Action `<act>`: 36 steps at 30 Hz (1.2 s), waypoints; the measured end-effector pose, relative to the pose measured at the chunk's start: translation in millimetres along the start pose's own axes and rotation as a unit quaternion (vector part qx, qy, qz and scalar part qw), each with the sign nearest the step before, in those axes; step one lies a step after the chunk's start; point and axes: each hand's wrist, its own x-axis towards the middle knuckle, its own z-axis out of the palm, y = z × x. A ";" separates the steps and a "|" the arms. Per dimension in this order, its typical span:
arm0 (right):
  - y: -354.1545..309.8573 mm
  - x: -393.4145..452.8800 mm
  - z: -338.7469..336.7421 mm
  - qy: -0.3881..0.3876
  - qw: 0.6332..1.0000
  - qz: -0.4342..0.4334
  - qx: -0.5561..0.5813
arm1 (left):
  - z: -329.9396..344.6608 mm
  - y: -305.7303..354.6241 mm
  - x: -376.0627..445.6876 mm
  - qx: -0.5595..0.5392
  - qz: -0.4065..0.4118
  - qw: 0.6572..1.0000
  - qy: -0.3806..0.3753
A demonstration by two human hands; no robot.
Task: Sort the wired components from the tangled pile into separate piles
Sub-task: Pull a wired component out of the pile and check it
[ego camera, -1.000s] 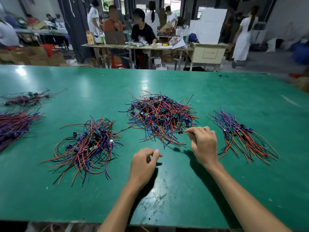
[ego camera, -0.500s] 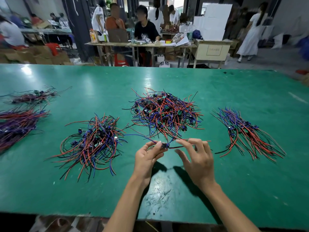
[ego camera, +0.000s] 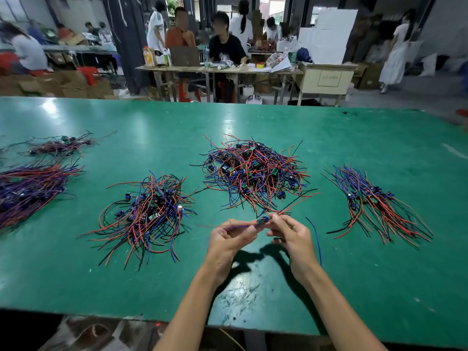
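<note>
Piles (ego camera: pixel 144 211) flank tangled pile (ego camera: pixel 253 173).

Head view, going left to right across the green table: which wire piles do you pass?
Far-left pile → loose pile → tangled pile → right pile. The small back-left pile overlaps the far-left one in order, so I left it out.
</note>
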 end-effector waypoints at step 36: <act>18.0 8.8 18.3 -0.025 0.989 -0.044 -0.139 | 5.4 -9.7 23.9 0.142 -0.061 0.987 0.035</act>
